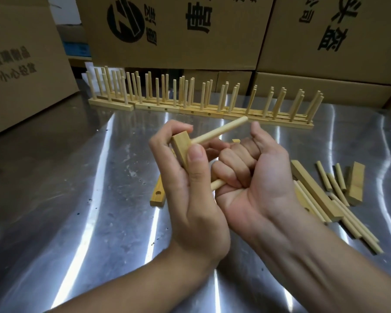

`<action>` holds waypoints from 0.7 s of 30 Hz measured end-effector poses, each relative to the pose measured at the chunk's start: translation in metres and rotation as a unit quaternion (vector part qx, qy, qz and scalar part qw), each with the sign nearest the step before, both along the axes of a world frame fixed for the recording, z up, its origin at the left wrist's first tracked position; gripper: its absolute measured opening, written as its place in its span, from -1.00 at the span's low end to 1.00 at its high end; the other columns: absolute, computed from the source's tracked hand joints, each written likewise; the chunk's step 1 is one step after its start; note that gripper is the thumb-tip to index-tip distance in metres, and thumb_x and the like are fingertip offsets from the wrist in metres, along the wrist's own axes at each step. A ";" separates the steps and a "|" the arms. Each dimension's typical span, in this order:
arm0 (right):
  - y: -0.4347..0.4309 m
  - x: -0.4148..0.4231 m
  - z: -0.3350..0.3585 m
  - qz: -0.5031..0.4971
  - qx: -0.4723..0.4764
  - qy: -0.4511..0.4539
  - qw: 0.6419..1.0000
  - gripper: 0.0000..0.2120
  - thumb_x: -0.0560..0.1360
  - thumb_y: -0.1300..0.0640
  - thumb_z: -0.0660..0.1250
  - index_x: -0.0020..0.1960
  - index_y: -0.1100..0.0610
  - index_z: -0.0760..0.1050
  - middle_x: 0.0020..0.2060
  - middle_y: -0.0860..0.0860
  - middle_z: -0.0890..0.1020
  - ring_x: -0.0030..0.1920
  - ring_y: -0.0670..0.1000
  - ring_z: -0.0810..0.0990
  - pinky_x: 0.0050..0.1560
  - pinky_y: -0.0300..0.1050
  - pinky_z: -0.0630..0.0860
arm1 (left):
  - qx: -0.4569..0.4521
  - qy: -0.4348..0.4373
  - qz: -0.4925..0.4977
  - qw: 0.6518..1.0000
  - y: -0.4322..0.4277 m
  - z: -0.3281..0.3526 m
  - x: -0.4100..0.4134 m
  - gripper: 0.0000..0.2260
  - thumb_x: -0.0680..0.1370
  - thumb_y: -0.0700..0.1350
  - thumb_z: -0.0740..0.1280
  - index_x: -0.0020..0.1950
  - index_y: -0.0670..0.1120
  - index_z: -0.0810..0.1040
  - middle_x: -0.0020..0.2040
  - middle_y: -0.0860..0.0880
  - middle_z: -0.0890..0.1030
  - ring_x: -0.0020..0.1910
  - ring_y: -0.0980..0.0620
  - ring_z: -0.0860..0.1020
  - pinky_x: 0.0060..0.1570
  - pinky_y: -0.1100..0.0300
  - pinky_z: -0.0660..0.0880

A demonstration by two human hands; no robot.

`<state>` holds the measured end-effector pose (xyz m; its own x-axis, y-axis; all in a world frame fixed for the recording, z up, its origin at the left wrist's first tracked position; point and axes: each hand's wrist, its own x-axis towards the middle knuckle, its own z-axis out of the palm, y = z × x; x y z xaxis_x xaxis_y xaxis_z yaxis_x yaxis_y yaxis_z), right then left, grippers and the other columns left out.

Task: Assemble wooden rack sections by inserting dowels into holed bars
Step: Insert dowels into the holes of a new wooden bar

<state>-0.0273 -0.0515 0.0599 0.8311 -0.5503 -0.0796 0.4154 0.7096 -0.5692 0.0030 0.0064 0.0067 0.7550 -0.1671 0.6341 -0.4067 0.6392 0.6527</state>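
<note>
The row of finished racks point(158, 107) is pale yellow, and the cardboard boxes point(174, 48) behind it are brown with black characters and a round black logo. In front of it the table point(88, 199) is silver-grey with white streaks, and one loose bar point(156, 199) is darker honey-yellow.

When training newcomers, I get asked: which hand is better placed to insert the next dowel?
Probably right: the right hand grips a dowel beside the bar, which the left hand holds.
</note>
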 end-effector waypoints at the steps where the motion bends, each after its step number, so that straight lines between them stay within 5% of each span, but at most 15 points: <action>1: -0.002 0.000 -0.001 -0.008 0.013 -0.002 1.000 -0.21 0.75 -0.13 0.09 -0.61 0.13 0.44 -0.66 -0.10 0.15 -0.61 -0.07 0.02 -0.57 -0.31 0.06 | 0.008 -0.005 -0.003 1.000 0.000 0.000 0.002 -0.84 0.76 -0.18 0.05 0.31 -0.04 0.32 0.01 0.03 0.61 0.03 -0.16 0.64 0.09 -0.01 0.59; 5: -0.009 -0.005 -0.013 -0.042 0.027 -0.011 0.999 -0.40 0.72 -0.07 0.20 -0.48 0.03 0.20 -0.55 -0.04 0.19 -0.55 -0.08 0.27 -0.46 -0.24 0.31 | 0.068 0.028 -0.030 0.997 0.002 0.000 0.020 -0.85 0.76 -0.06 0.08 0.29 0.04 0.38 0.03 -0.16 0.64 0.08 -0.17 0.69 0.10 -0.07 0.64; 8: -0.018 -0.008 -0.017 0.004 -0.038 -0.025 0.999 -0.43 0.68 -0.25 0.16 -0.35 0.10 0.37 -0.36 0.09 0.48 -0.26 0.06 0.62 -0.07 -0.11 0.58 | 0.113 0.070 -0.014 0.991 -0.002 -0.002 0.036 -0.82 0.72 0.06 0.11 0.25 0.10 0.43 -0.07 -0.08 0.64 -0.02 0.03 0.67 0.04 0.07 0.61; 11: -0.044 -0.010 -0.016 -0.052 -0.220 0.068 0.972 -0.33 0.65 -0.40 0.05 -0.14 0.13 0.61 -0.13 0.12 0.66 0.02 0.09 0.69 0.10 -0.01 0.63 | 0.110 0.084 -0.012 0.990 -0.002 0.002 0.050 -0.85 0.72 0.06 0.12 0.21 0.13 0.45 -0.16 -0.10 0.51 -0.19 0.03 0.52 -0.14 0.13 0.46; 16: -0.089 -0.017 -0.023 -0.170 -0.481 0.277 0.815 -0.61 0.70 -0.18 0.24 -0.07 0.08 0.63 -0.47 -0.05 0.53 -0.45 -0.08 0.49 -0.45 -0.15 0.42 | 0.085 0.133 -0.017 0.987 0.003 0.005 0.068 -0.87 0.74 0.05 0.11 0.19 0.13 0.44 -0.29 -0.02 0.49 -0.29 0.01 0.43 -0.31 0.19 0.44; 21: -0.099 -0.015 -0.033 -0.151 -0.681 0.393 0.599 -0.59 0.61 -0.28 0.33 -0.21 0.01 0.61 -0.34 -0.06 0.62 -0.20 -0.01 0.62 -0.23 -0.01 0.53 | 0.080 0.155 -0.031 0.984 0.005 0.008 0.072 -0.86 0.79 0.01 0.10 0.22 0.11 0.45 -0.26 -0.08 0.53 -0.26 -0.01 0.44 -0.30 0.14 0.43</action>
